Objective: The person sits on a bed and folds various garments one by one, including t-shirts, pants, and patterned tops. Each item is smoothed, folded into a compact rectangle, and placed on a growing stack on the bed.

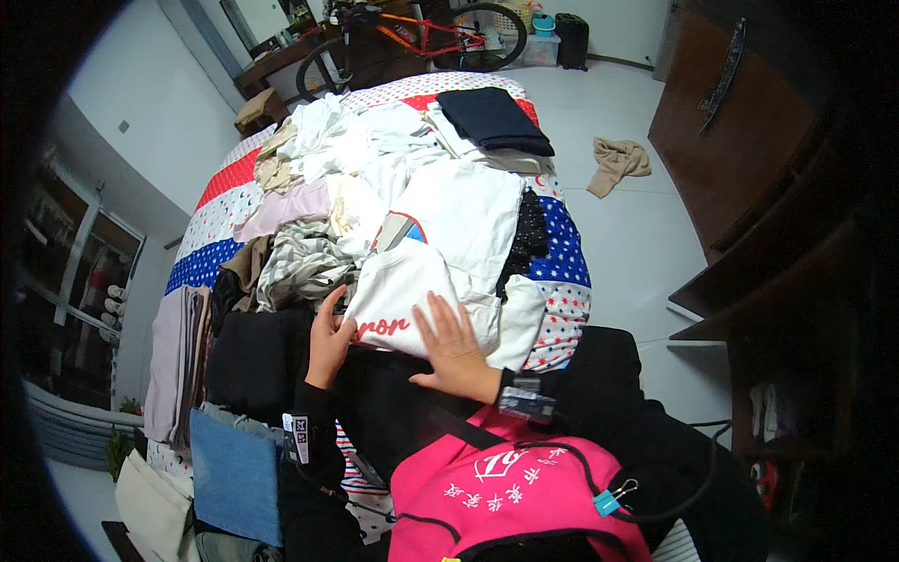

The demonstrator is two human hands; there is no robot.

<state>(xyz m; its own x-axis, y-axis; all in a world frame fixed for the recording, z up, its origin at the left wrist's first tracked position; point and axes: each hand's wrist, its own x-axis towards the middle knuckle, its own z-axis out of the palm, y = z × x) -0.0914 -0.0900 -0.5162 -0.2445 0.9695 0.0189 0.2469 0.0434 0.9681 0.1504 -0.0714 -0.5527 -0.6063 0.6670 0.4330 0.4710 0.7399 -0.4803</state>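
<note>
A white shirt (pixel 404 281) with red lettering lies partly folded in front of me, on top of other white clothes. My right hand (pixel 454 347) rests flat on its lower part with the fingers spread. At the shirt's left edge is my left hand (pixel 326 339), its thumb touching the cloth by the lettering and its index finger stretched away from the thumb. Just beyond lies a larger white garment (pixel 473 211) with a coloured print. A grey-and-white patterned garment (pixel 304 267) is bunched beside my left hand.
Clothes cover much of the bed (pixel 211 220). Folded dark clothes (pixel 496 120) sit at its far right, black ones (pixel 255 361) and folded jeans (pixel 234 473) at my left. A brown garment (pixel 618 167) lies on the floor. A red bicycle (pixel 421 37) stands beyond the bed.
</note>
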